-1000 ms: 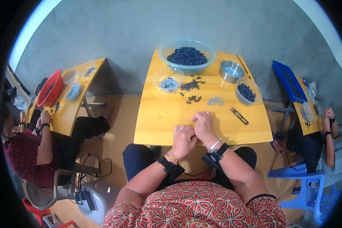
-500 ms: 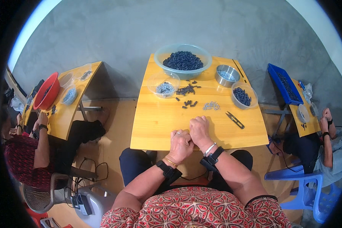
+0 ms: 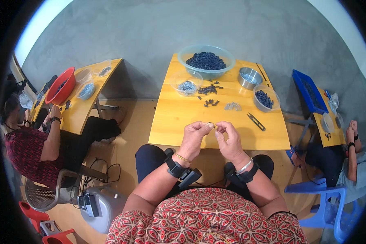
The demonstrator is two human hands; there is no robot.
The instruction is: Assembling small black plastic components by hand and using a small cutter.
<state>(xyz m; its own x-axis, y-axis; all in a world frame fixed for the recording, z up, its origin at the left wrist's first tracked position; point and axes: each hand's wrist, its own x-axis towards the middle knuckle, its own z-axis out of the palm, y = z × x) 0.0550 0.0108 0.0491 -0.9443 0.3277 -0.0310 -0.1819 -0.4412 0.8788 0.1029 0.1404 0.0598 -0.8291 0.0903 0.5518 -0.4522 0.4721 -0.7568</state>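
Note:
Both my hands are raised over the near edge of the wooden table (image 3: 175, 132). My left hand (image 3: 193, 140) pinches a small dark piece (image 3: 211, 123) between thumb and forefinger; its exact form is mostly hidden. My right hand (image 3: 232, 143) is close beside it, thumb and curved forefinger apart, the forefinger reaching toward the piece. Just beyond lie a few short black cylindrical pieces (image 3: 211, 103) and a small heap of shiny silvery parts (image 3: 232, 106). Black thread snips (image 3: 256, 122) rest to the right.
At the back stands a large translucent bowl (image 3: 229, 69) of dark pieces. A clear tub (image 3: 175, 85) of silvery parts, a steel bowl (image 3: 257, 83) and a tub (image 3: 272, 106) of black pieces surround the work area. Co-workers sit at tables left and right.
My hands, pressed together before, have drawn apart, with fingertips raised and the small dark piece now showing in the left. The view has shifted slightly.

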